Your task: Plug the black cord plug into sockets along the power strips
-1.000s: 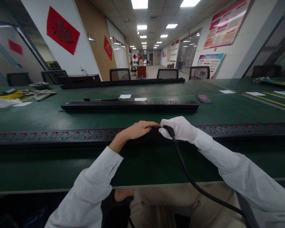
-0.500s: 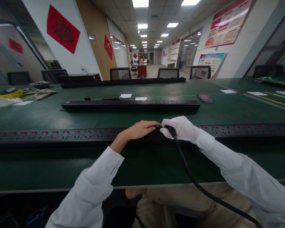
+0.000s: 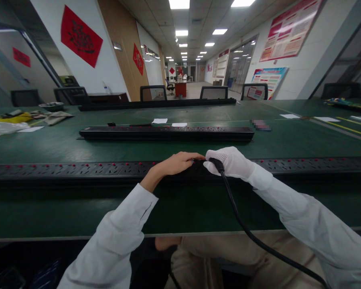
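Observation:
A long black power strip (image 3: 129, 170) with red switches lies across the table in front of me. My left hand (image 3: 180, 162), bare, rests on its top with the fingers stretched out to the right. The fingertips reach close to my right hand (image 3: 228, 161), which wears a white glove with a dotted grip. My right hand is closed around a black plug (image 3: 217, 164) held at the strip. A thick black cable (image 3: 243, 226) runs from the plug down to the lower right. The hands hide the strip's middle, so the plug's front end cannot be made out.
A shorter black power strip (image 3: 168, 134) lies farther back on the green table (image 3: 54, 144), with a long black bar (image 3: 156, 104) at the far edge. White papers (image 3: 160, 121) and a pixelated item (image 3: 260, 125) lie between. Bags and a bowl (image 3: 51, 106) are at left.
The camera view has shifted very slightly. Both hands stay in nearly the same place, and the right one still grips the plug.

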The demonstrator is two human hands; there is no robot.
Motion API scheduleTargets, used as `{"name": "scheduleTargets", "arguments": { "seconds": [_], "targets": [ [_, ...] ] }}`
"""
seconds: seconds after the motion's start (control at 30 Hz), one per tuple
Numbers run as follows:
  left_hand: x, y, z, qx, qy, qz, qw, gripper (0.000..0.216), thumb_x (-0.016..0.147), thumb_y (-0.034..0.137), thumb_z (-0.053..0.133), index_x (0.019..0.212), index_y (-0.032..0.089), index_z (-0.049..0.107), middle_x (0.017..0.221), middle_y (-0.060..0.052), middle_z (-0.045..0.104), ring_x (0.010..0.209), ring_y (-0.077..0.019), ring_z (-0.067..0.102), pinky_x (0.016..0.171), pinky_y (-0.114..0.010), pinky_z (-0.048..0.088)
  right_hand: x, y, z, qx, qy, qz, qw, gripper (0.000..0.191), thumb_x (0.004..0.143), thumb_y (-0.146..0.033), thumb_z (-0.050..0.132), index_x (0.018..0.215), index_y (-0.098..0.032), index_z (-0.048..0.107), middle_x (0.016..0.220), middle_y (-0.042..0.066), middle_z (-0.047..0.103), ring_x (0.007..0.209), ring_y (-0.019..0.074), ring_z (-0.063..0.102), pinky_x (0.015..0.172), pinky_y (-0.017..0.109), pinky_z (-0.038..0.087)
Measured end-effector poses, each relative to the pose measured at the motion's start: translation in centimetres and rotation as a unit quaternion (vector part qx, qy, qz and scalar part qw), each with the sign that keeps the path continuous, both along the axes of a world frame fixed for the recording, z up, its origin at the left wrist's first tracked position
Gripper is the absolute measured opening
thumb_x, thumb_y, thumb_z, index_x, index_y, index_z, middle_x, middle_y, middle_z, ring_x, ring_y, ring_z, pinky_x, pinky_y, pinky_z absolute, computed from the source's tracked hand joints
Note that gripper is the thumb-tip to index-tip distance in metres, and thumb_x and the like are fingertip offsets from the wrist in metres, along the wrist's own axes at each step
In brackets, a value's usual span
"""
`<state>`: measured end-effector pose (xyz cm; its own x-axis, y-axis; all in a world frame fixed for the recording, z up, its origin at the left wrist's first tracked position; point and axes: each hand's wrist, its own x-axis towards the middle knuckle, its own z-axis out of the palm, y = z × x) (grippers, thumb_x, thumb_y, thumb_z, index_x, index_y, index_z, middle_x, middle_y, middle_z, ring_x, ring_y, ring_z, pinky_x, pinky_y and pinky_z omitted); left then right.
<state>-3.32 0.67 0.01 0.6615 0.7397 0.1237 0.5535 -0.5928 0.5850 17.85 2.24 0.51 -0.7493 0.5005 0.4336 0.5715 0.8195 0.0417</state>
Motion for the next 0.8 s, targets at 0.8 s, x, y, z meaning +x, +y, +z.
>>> {"name": "scheduleTargets", "arguments": {
  "seconds": [0.8],
  "targets": [
    [0.06, 0.09, -0.2, -0.003, -0.018, 0.001, 1.0, 0.04, 0.081, 0.012, 0.035, 0.118, 0.021, 0.049, 0.121, 0.0, 0.053, 0.112, -0.012, 0.045, 0.1, -0.027, 0.029, 0.08, -0.02, 0.0, -0.002, 0.005, 0.006, 1.0, 0.027, 0.079, -0.04, 0.04, 0.072, -0.019, 0.055, 0.054, -0.002, 0.053, 0.049, 0.0071, 0.045, 0.049, 0.019, 0.027]
  ]
}}
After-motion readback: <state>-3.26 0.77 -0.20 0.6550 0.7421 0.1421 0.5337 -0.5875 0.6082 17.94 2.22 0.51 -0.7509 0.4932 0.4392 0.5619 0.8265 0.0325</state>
